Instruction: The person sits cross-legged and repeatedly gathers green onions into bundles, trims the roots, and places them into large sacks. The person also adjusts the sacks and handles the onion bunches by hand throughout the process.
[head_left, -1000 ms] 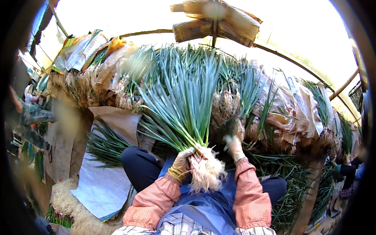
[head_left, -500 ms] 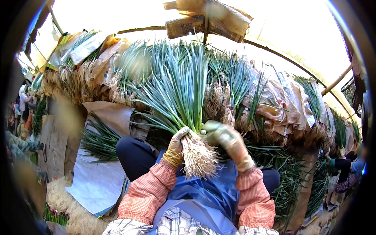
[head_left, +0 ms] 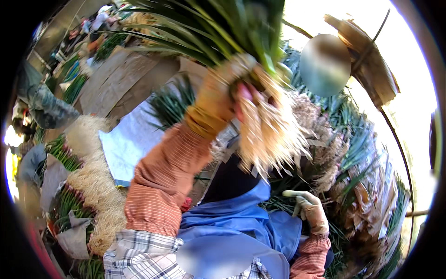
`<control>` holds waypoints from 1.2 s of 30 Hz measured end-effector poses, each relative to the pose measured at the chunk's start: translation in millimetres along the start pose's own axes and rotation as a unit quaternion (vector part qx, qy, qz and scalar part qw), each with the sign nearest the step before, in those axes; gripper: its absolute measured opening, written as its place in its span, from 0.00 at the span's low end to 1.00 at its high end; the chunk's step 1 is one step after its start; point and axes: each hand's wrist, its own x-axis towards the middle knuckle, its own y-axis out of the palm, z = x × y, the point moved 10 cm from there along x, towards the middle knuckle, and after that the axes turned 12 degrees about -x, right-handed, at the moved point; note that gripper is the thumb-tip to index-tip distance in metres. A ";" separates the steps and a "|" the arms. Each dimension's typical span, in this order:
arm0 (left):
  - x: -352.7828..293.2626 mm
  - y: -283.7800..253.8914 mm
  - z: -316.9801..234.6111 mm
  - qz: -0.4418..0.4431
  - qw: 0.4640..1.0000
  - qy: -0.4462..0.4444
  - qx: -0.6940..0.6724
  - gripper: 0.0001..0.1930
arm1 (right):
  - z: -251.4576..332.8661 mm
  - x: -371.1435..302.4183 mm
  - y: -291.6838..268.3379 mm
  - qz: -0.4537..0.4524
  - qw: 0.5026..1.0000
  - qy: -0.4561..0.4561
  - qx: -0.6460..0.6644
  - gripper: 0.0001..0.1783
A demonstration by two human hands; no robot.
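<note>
So — onion bunch [head_left: 260, 44] in L hand [head_left: 223, 88], roots [head_left: 274, 135] below.

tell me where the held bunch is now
In the head view, the held bunch is at upper centre, in the left grip, pictured above the blue apron.

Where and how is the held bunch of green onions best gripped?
The bunch is likely best wrapped from its lower left where its stalks gather, just above the pale roots, as the left hand grips it: leaves fan out above and roots splay below.
</note>
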 end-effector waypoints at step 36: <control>-235.8 -528.5 92.6 -0.500 0.740 -0.290 0.344 0.16 | -277.1 140.2 24.5 0.174 0.766 0.173 -0.593 0.31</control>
